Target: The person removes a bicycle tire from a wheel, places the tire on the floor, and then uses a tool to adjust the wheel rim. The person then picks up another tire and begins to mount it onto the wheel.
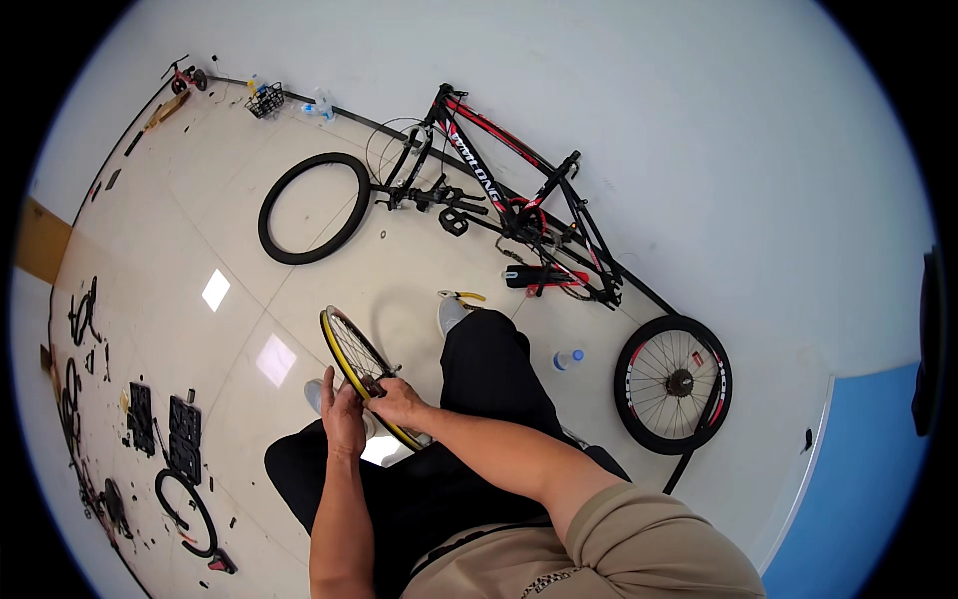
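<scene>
A bare bicycle wheel with a yellow strip round its rim and no tyre stands tilted between my legs. My left hand is at the outer side of its rim, with the index finger pointing up and the other fingers bent against the yellow strip. From the other side, my right hand closes round the rim near the spokes. A small dark patch shows by the right fingers; I cannot tell what it is. The wheel's lower part is partly hidden by my hands and legs.
A loose black tyre lies ahead beside a black-and-red bicycle frame leaning on the wall. At right rests a tyred rear wheel. Nearby are a water bottle and a yellow-handled tool. Open black tool cases lie at left.
</scene>
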Tool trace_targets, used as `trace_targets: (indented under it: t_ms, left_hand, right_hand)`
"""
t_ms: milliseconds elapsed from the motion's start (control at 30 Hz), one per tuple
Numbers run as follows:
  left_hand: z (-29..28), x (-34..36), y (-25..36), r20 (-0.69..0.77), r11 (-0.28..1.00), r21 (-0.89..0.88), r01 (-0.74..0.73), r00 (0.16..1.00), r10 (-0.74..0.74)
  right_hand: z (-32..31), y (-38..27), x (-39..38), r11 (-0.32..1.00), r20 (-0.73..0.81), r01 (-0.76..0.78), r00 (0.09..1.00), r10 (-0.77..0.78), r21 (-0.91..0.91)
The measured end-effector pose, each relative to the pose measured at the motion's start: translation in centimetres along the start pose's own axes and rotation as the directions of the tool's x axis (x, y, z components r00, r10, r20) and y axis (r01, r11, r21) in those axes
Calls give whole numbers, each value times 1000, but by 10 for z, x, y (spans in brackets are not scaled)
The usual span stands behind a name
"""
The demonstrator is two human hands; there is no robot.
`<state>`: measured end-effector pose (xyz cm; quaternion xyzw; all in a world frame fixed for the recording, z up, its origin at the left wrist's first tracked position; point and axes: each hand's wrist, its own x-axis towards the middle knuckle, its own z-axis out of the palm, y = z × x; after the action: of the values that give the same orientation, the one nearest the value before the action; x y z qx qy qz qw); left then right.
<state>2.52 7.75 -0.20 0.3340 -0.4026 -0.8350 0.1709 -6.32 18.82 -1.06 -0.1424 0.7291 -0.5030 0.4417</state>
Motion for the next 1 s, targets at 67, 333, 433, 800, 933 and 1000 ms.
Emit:
trace_targets:
  t_ms: [67,333,433,800,933,1000]
  left_hand:
    - [5,3,-4,-21,1000,-10,19,1000,-20]
    - [1,-29,-39,-381,962,149,231,911,-159]
    - [11,-42,-46,-242,932,220,288,942,-234]
    - [2,-6,-41,-217,975,215,61,976,-14]
    - [-1,5,-18,-68,998,56,-1,998,5]
    - [2,-2,-5,-61,999,51,-7,998,10]
  right_hand:
    - [1,15,7,994,-13,48,999,-49,-94]
    - [7,21,24,985,-152,154,975,-163,-73]
    - [0,22,35,979,-196,197,963,-184,45]
    - [3,27,22,999,-239,-25,971,30,26]
    - [5,28,8,997,-161,-73,984,71,-6]
    - [0,4,-9,996,-57,-82,995,81,-30]
